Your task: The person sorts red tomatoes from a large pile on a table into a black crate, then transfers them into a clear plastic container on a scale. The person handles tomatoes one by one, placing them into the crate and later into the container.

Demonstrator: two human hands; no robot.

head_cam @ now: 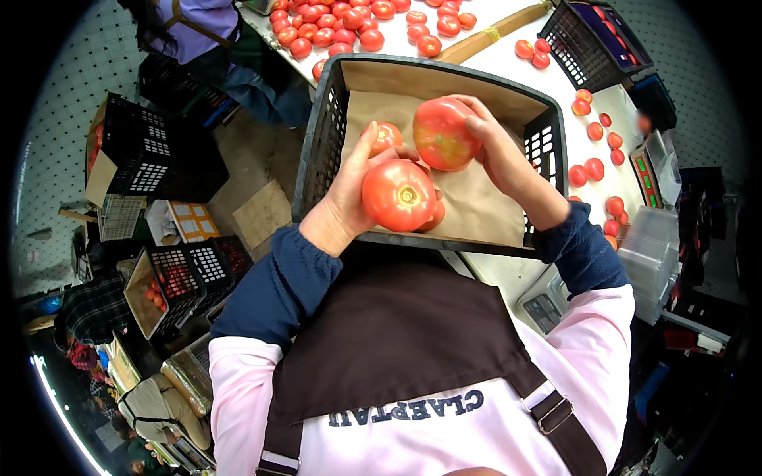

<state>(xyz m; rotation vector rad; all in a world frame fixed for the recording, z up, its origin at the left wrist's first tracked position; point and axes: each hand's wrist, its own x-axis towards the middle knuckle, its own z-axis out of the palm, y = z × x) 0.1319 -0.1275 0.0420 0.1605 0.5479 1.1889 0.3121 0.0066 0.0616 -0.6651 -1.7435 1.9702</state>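
Over a black plastic crate lined with brown paper, both my hands hold tomatoes. In my left hand lies a large red tomato, its stem scar facing up. Another tomato shows behind that thumb, and one more shows partly below the fingers; whether the hand holds these or they lie in the crate, I cannot tell. My right hand grips a big red tomato with a yellow-green patch by its right side. The fingers behind it are partly hidden.
Many tomatoes lie on the white table behind the crate, beside a wooden board. More tomatoes, a scale with a lit display and stacked clear plastic containers are at right. A person stands at upper left; crates stand at left.
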